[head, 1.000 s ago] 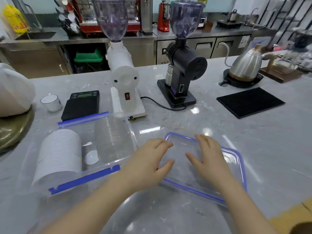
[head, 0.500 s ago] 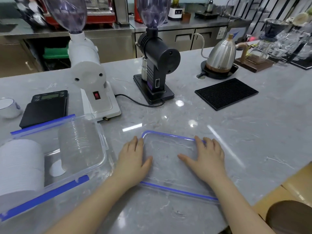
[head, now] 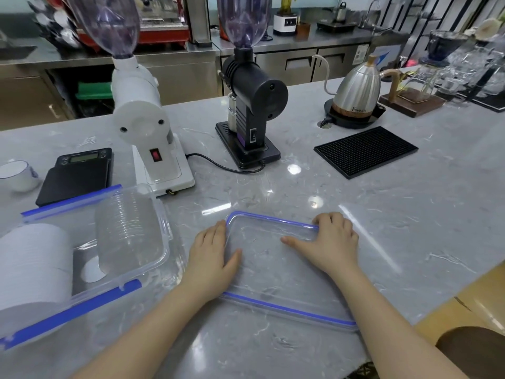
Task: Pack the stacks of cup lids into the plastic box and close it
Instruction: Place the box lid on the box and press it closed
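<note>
The clear plastic box (head: pixel 163 236) with blue clips stands open at the left of the counter. Inside it a white stack of cup lids (head: pixel 32 266) and a clear stack of cup lids (head: pixel 128 231) lie on their sides, side by side. The box lid (head: pixel 273 272), clear with a blue rim, lies flat on the counter in front of me. My left hand (head: pixel 211 258) grips its left edge, thumb on top. My right hand (head: pixel 328 244) has its fingers curled over the far edge and its thumb on the lid.
Behind the box stand a black scale (head: pixel 76 176), a white grinder (head: pixel 142 127) and a black grinder (head: pixel 251 105) with its cord. A black mat (head: pixel 366 150) and a kettle (head: pixel 358 91) are at the right. A small cup (head: pixel 17 175) sits far left. The counter edge runs front right.
Both hands have shifted from lying flat on the box lid to its edges: the left to the left edge, the right to the far edge. The view has swung right.
</note>
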Demonstrator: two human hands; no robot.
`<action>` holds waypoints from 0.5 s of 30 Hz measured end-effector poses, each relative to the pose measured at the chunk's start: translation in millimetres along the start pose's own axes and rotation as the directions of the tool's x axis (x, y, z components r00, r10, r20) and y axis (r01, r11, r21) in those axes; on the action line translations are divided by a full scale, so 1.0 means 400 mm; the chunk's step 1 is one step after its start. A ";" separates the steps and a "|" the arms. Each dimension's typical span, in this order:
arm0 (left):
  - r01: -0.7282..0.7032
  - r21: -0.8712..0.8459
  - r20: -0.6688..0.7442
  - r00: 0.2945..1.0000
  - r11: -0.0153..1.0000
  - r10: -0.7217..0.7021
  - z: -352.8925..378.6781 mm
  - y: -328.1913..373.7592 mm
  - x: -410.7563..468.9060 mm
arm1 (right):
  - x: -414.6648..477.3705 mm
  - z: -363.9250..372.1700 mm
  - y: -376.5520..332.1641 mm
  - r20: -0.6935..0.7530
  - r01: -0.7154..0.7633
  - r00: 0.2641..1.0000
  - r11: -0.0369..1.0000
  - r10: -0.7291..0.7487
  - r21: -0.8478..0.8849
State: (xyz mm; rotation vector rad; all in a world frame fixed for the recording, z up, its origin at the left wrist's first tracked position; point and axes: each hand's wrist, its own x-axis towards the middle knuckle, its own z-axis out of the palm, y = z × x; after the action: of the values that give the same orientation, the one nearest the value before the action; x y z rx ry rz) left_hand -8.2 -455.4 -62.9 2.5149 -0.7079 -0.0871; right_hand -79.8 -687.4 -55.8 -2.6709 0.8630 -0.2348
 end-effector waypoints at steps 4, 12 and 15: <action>-0.008 -0.027 -0.009 1.000 1.000 0.008 -0.001 -0.003 -0.003 | 0.016 0.000 -0.017 -0.021 0.082 0.997 0.984 -0.080 0.158; -0.031 -0.065 -0.076 0.997 0.997 0.026 0.003 -0.001 -0.002 | 0.030 0.020 -0.054 0.028 0.079 0.996 0.996 -0.080 0.040; -0.026 -0.065 -0.089 0.996 0.998 0.020 0.006 -0.003 -0.008 | 0.023 0.019 -0.054 0.033 0.066 0.997 0.998 -0.066 0.012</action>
State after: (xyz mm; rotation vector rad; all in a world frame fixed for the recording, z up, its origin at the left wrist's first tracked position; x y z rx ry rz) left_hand -11.0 -454.0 -65.6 2.4303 -0.6870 0.0090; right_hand -58.8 -674.2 -54.6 -2.6881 0.7620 -0.2090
